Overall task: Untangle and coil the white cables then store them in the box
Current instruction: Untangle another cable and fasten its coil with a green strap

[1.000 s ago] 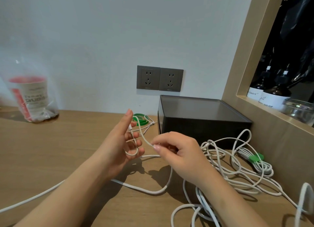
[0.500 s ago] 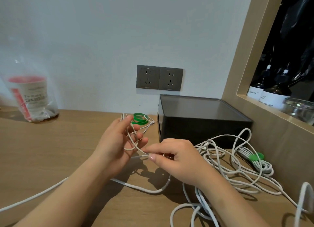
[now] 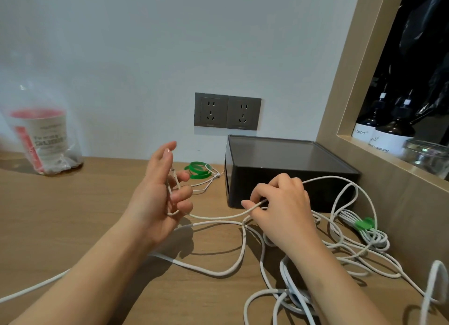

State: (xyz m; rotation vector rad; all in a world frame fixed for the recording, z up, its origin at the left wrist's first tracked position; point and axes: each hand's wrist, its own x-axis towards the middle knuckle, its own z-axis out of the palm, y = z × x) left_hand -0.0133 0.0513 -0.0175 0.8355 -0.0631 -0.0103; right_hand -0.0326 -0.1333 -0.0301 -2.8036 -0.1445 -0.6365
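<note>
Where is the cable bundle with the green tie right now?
Head view, far right: the bundle lies on the desk, off the front right corner of the black box.

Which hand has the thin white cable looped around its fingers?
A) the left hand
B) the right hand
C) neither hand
A: the thin white cable loops round the curled fingers of the left hand, while the right hand only pinches it further along.

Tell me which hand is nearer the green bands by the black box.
Left. The left hand sits just left of the green bands; the right hand is farther off to their right, in front of the black box.
</note>
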